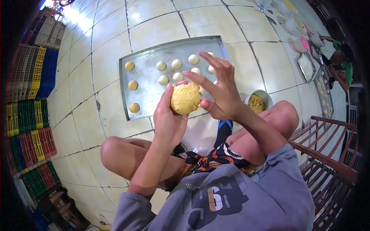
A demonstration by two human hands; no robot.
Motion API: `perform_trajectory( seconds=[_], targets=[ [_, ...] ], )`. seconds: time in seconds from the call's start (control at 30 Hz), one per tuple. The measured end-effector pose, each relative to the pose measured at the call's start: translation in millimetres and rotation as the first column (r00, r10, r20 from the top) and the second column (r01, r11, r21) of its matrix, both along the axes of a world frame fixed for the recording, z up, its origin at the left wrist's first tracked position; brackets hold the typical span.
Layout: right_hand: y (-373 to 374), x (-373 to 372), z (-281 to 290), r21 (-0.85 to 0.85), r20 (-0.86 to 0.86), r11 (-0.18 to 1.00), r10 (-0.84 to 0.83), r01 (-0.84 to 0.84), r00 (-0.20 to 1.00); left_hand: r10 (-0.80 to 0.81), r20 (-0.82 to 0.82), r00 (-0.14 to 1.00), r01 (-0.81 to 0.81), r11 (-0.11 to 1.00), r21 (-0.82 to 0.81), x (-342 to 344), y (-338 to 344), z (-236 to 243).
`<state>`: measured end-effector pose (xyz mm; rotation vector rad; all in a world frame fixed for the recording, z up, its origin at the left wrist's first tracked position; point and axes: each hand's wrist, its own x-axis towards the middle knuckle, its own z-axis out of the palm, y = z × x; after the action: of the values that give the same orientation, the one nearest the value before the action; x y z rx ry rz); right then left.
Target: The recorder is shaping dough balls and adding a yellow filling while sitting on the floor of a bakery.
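Observation:
My left hand (pixel 168 122) cups a large, rough-surfaced lump of yellow dough (pixel 185 99), holding it up above the near edge of a metal tray (pixel 147 77). Beside it, my right hand (pixel 222 87) is open with its fingers spread. Its thumb tip comes close to the lump's right side; whether they touch I cannot tell. Several pale dough balls (pixel 161 66) sit in rows on the tray, some hidden behind my hands. Down its left side runs a column of yellow balls (pixel 132 85).
By my right knee stands a bowl (pixel 269 101) of crumbly yellow stuff (pixel 255 103). Stacked plastic crates (pixel 29 144) line the left. A slatted rack (pixel 333 148) is close on my right. Farther right, another person (pixel 341 69) sits near a tray of dough balls (pixel 323 92) and a pink-lidded tub (pixel 301 45).

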<state>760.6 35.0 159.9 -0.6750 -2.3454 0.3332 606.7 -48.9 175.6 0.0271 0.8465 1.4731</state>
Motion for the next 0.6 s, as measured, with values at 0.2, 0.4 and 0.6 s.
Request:
perform_trajectory(
  seconds=[0.2, 0.4, 0.6],
  targets=[
    [-2.7, -2.0, -2.1, -0.532, -0.449, 0.8, 0.009, -0.275, 0.894, -0.081, -0.005, 0.997, 0.081, 0.994, 0.07, -1.2, 0.3, -4.1],
    [0.4, 3.8, 10.4, -0.697, -0.441, 0.557, 0.165, -0.452, 0.882, -0.017, -0.002, 1.0, 0.017, 1.0, 0.003, -0.5, 1.2, -5.3],
    [-0.4, 4.1, 12.3, -0.666, -0.436, 0.586, 0.195, -0.461, 0.878, -0.038, -0.021, 0.999, 0.038, 0.999, 0.009, -3.7, 3.9, -6.2]
  ],
)
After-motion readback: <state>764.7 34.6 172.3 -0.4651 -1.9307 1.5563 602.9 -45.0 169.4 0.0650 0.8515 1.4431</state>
